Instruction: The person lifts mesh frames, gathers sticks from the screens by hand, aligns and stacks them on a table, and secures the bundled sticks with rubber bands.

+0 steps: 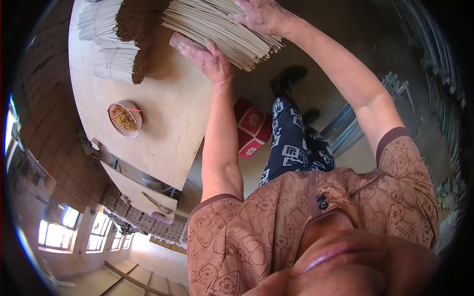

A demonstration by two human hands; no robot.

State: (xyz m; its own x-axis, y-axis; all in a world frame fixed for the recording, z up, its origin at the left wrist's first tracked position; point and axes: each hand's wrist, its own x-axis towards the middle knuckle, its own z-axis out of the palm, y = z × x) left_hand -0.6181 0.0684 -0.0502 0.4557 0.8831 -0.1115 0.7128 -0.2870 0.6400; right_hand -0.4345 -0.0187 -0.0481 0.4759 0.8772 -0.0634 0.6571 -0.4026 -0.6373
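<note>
A thick bundle of thin pale sticks (217, 29) lies across the table's far edge, its near right end jutting past the edge. My right hand (264, 17) grips the bundle from above, thumb and fingers spread over the sticks. Against the bundle's near left side, my left hand (212, 61) holds a flat brownish block (185, 42), fingers laid along it and thumb raised towards the sticks. The block's underside and part of its length are hidden by the hand.
On the pale table (163, 118) stand tied stick bundles (114, 61) with dark ends, and a small round basket (137, 121) of yellowish bands. A red patterned stool or cushion (252, 128) is beside my legs. Long rods (345, 126) lie to the right.
</note>
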